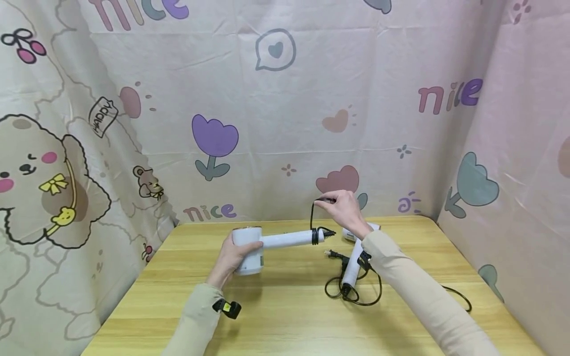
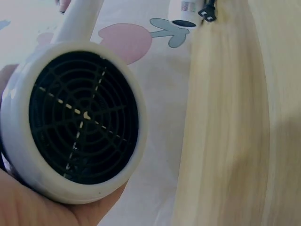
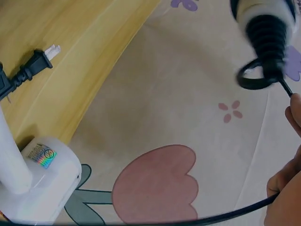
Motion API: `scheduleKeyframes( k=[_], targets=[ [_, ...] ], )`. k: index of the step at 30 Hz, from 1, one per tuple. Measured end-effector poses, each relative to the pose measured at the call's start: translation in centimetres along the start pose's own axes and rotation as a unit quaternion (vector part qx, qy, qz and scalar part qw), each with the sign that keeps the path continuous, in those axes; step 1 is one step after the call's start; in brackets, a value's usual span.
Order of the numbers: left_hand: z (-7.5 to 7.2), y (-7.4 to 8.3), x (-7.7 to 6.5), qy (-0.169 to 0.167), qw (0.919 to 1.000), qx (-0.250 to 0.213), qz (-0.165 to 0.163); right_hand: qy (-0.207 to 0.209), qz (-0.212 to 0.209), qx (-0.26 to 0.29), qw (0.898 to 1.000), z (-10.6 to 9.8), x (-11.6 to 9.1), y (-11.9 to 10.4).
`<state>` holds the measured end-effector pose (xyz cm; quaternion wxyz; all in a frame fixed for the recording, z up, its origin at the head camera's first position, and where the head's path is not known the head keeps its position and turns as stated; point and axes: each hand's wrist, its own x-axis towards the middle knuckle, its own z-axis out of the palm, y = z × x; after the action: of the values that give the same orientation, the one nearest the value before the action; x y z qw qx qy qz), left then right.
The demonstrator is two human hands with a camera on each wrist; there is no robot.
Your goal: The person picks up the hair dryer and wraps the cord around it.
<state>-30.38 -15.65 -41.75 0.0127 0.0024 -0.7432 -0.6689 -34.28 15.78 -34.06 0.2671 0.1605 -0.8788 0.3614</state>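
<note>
My left hand (image 1: 228, 261) grips the round head of a white hair dryer (image 1: 285, 240), held above the table with its handle pointing right. A dark round grille (image 2: 84, 117) on that head faces the left wrist camera. Several turns of black cord (image 1: 315, 236) circle the handle's end, beside a ribbed cord sleeve (image 3: 268, 40). Above the handle end, my right hand (image 1: 346, 211) pinches the cord, which runs up from the handle to the fingers. In the right wrist view more cord (image 3: 235, 215) trails leftward from this hand.
A second white hair dryer (image 1: 353, 267) lies on the wooden table (image 1: 285, 316), partly behind the right forearm. Its black cord is looped around it, with a two-pin plug (image 3: 37, 63). Further right lies a length of black cord (image 1: 463, 298). Printed curtain cloth (image 1: 276, 99) hangs behind and at both sides.
</note>
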Motion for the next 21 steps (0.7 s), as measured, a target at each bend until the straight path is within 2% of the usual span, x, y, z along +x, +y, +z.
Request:
scheduleKeyframes(
  k=[4,10,13,17,21],
  targets=[
    [0.2,0.1,-0.2,0.026,0.9995,0.018,0.004,0.015,-0.032,-0.012,0.999,0.0,-0.3,-0.4],
    [0.5,0.3,-0.3,0.067,0.9957,0.057,0.028,0.005,-0.063,-0.015,0.998,0.2,-0.8,-1.1],
    [0.8,0.5,-0.3,0.106,0.9876,0.103,0.053,0.009,-0.065,-0.021,0.998,0.3,-1.1,-1.3],
    [1.1,0.9,-0.2,0.154,0.9756,0.133,0.081,0.013,-0.052,-0.019,0.998,0.4,-1.4,-1.3],
    [1.4,1.0,0.0,0.195,0.9674,0.126,0.102,0.005,-0.032,0.0,0.999,0.7,-1.8,-1.4]
  ],
)
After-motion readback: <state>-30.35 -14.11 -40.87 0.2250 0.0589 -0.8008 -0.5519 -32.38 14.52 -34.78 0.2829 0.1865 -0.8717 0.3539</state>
